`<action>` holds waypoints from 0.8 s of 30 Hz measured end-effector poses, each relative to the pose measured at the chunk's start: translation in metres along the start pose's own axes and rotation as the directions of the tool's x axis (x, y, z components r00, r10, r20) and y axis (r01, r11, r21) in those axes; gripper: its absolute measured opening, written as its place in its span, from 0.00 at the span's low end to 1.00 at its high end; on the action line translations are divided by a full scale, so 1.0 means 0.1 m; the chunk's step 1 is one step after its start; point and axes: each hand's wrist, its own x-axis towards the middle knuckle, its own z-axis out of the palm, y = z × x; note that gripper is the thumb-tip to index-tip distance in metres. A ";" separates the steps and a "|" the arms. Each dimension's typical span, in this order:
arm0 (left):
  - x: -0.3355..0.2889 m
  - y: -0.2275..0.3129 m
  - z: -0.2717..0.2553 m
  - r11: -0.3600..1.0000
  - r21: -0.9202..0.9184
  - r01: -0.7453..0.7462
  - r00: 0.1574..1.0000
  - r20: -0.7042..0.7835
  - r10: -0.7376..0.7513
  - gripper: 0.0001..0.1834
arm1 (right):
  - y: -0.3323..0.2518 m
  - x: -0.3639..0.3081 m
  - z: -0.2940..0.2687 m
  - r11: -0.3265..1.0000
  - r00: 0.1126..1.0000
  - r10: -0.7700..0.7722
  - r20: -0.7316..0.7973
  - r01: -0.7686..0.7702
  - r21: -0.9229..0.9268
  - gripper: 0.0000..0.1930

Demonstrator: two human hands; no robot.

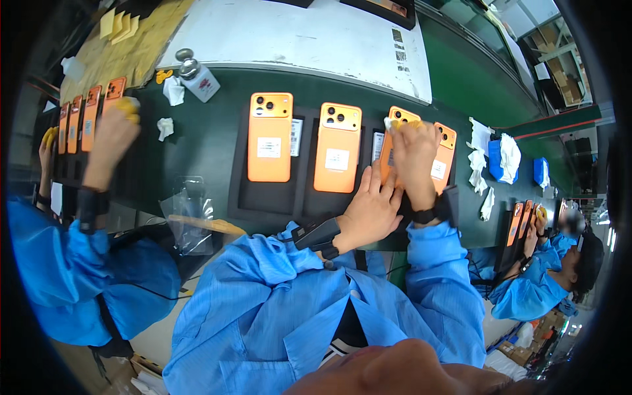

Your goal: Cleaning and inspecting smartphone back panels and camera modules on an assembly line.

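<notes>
Several orange smartphones lie back side up in a row on a black foam tray (273, 203); white labels are stuck on them. On the left are one phone (269, 168) and a second phone (338, 141), both untouched. My right hand (416, 155), yellow finger cots on its fingertips, pinches a white wipe (388, 123) against the camera end of the third phone (396, 114). Flat with fingers stretched, my left hand (370, 209) rests at that phone's lower end. The fourth phone (440, 164) is partly covered by my right hand.
Beyond the tray's left end stand a pump bottle (199, 81) and crumpled wipes (174, 91). To the right are more wipes (477, 164) and a blue pack (503, 158). Co-workers in blue sleeves handle orange phones on both sides. A clear plastic bag (191, 217) hangs near the table edge.
</notes>
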 end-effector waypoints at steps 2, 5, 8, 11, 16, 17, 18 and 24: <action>-0.10 -0.03 0.02 0.999 -0.048 0.018 0.999 -0.030 -0.019 0.33 | -0.20 0.15 -0.05 0.984 0.999 0.003 -0.037 0.004 0.178 0.06; -0.26 -0.13 -0.14 0.998 -0.043 0.034 0.998 -0.060 -0.037 0.33 | -0.49 0.29 0.01 0.920 0.991 -0.127 -0.031 0.130 0.371 0.04; -0.40 -0.30 -0.31 0.993 -0.006 0.122 0.990 -0.064 -0.122 0.35 | -0.78 0.40 0.28 0.929 0.979 -0.197 0.046 0.171 0.329 0.04; -0.45 -0.38 -0.31 0.986 -0.019 0.165 0.982 -0.095 -0.166 0.35 | -0.86 0.46 0.31 0.963 0.970 -0.175 0.167 0.133 0.234 0.04; -0.44 -0.38 -0.35 0.989 -0.038 0.144 0.984 -0.097 -0.147 0.35 | -0.62 0.09 0.13 0.975 0.979 -0.165 0.122 0.143 0.172 0.02; -0.44 -0.38 -0.36 0.990 0.002 0.138 0.988 -0.070 -0.138 0.34 | -0.68 0.05 0.13 0.965 0.977 -0.208 0.052 0.196 0.177 0.01; -0.46 -0.38 -0.36 0.990 0.044 0.130 0.991 -0.040 -0.129 0.34 | -0.76 0.09 0.20 0.957 0.975 -0.219 0.033 0.208 0.204 0.02; -0.47 -0.41 -0.33 0.993 0.000 0.120 0.988 -0.100 -0.119 0.33 | -0.68 0.43 0.50 0.990 0.991 -0.132 -0.019 0.133 0.054 0.04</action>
